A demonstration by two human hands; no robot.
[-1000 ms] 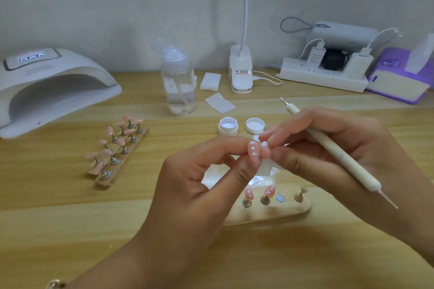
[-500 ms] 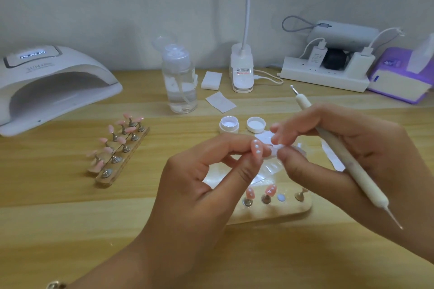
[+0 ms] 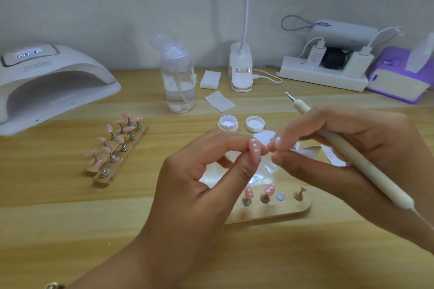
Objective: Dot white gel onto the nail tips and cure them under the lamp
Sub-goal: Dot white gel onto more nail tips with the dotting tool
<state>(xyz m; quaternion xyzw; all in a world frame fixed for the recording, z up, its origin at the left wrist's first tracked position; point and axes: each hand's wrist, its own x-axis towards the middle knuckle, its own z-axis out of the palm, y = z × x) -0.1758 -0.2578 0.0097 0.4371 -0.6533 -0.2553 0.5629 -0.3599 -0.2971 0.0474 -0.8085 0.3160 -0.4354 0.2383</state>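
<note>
My left hand (image 3: pixel 199 185) pinches a pink nail tip (image 3: pixel 254 149) with white dots between thumb and forefinger, above the table's middle. My right hand (image 3: pixel 340 155) grips a cream dotting pen (image 3: pixel 366 166) slanting from upper left to lower right, and its fingertips pinch something small and white just right of the tip. An open jar of white gel (image 3: pixel 227 123) and its lid (image 3: pixel 254 123) stand behind the hands. The white curing lamp (image 3: pixel 47 82) sits at the far left, its display lit. A wooden stand (image 3: pixel 277 212) below the hands holds two pink tips (image 3: pixel 248 192).
A second wooden rack (image 3: pixel 122 159) with several pink tips lies left of centre. A clear pump bottle (image 3: pixel 178 80), white pads (image 3: pixel 210 80), a desk lamp base (image 3: pixel 241 73), a power strip (image 3: pixel 321 75) and a purple tissue box (image 3: pixel 399 77) line the back.
My right hand has drifted slightly right and apart from the left, the pen tilting with it. The left hand keeps the dotted tip in the same place.
</note>
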